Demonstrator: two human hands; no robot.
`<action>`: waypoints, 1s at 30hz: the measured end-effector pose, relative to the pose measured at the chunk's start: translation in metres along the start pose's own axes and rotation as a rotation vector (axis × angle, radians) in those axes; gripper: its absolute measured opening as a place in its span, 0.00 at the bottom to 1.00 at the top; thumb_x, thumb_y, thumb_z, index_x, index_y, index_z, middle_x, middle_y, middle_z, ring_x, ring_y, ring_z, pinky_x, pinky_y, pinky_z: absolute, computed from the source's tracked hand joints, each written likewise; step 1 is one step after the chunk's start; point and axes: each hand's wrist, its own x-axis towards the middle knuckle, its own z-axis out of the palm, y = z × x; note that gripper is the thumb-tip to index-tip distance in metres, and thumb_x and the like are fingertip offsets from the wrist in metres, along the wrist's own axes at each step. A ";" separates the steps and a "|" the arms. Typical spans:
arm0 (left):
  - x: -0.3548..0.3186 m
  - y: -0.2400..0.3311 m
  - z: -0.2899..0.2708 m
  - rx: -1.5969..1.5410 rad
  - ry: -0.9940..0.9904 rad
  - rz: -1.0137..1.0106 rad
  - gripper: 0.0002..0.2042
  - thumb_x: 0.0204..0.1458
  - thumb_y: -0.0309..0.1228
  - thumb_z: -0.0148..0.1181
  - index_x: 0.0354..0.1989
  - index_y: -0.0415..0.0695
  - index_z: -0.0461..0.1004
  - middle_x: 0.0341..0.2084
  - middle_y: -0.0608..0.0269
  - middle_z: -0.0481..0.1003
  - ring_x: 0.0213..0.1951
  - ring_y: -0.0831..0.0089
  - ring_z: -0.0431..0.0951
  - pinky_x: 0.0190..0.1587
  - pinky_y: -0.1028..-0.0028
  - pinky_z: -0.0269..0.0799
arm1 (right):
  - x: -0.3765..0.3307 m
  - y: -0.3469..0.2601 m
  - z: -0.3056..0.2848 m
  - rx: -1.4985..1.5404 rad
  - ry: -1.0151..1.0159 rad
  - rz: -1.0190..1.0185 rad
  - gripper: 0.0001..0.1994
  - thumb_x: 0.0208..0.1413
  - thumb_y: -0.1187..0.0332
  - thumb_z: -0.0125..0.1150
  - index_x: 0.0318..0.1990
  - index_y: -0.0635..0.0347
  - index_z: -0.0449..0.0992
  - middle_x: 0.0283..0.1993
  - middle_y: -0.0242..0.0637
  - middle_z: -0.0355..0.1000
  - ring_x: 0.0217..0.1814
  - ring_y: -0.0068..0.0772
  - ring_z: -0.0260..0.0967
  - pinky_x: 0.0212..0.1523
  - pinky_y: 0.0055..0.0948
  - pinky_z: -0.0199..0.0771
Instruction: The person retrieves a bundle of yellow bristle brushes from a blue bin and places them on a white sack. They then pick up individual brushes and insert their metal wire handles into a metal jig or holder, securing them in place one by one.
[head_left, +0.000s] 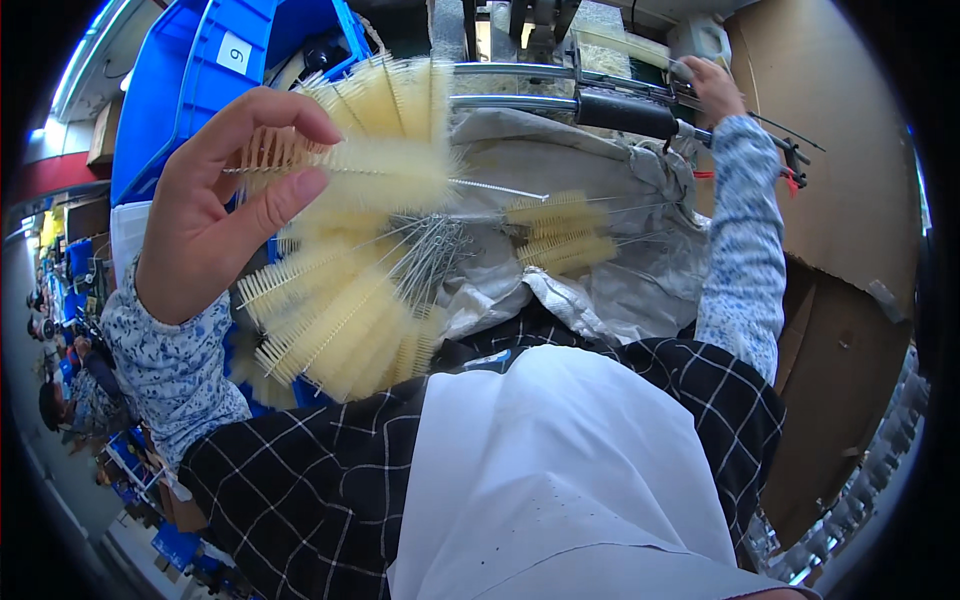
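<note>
My left hand (225, 190) pinches a cream-bristled bottle brush (390, 172) between thumb and fingers. Its twisted wire stem points to the right. Below and behind it fans a pile of similar brushes (345, 320), their wire stems gathered toward the middle. My right hand (715, 90) is at the far right beside a metal machine (625, 112) with rods and a black roller. Its fingers are closed at the end of a pale, bristly strip (625, 45); what exactly they grip is too small to tell. A few more brushes (565, 235) lie on a whitish cloth sheet (640, 290) between my arms.
Blue plastic bins (190, 90) stand at the upper left. A white plastic jug (700, 40) is behind my right hand. Brown cardboard (830, 150) lines the right side, and a thin rod (790, 132) sticks out from the machine there. People work in the left background.
</note>
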 end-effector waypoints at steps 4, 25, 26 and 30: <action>0.017 -0.003 0.007 -0.135 -0.071 0.053 0.10 0.47 0.25 0.55 0.38 0.43 0.67 0.33 0.67 0.68 0.37 0.79 0.70 0.41 0.79 0.66 | -0.093 0.002 -0.045 0.398 -0.158 -0.036 0.16 0.50 0.68 0.51 0.48 0.56 0.67 0.45 0.39 0.67 0.50 0.34 0.62 0.51 0.30 0.60; -0.056 -0.032 -0.001 0.388 -0.568 -0.452 0.30 0.41 0.35 0.59 0.53 0.42 0.54 0.44 0.47 0.65 0.47 0.51 0.65 0.45 0.65 0.64 | -0.031 -0.101 0.030 -0.106 0.372 0.085 0.13 0.51 0.63 0.47 0.44 0.36 0.71 0.34 0.29 0.70 0.40 0.32 0.62 0.43 0.34 0.59; -0.059 -0.030 0.000 0.391 -0.514 -0.413 0.27 0.42 0.30 0.56 0.52 0.42 0.55 0.41 0.49 0.67 0.42 0.55 0.69 0.42 0.67 0.65 | -0.030 -0.102 0.029 -0.104 0.378 0.087 0.13 0.51 0.64 0.48 0.44 0.37 0.71 0.34 0.28 0.70 0.40 0.32 0.62 0.43 0.34 0.59; -0.048 -0.012 0.000 0.238 -0.377 -0.619 0.20 0.40 0.24 0.53 0.46 0.39 0.62 0.34 0.56 0.68 0.33 0.69 0.69 0.37 0.75 0.64 | -0.029 -0.097 0.027 -0.114 0.362 0.140 0.13 0.52 0.63 0.47 0.45 0.39 0.71 0.36 0.28 0.70 0.41 0.32 0.62 0.44 0.35 0.59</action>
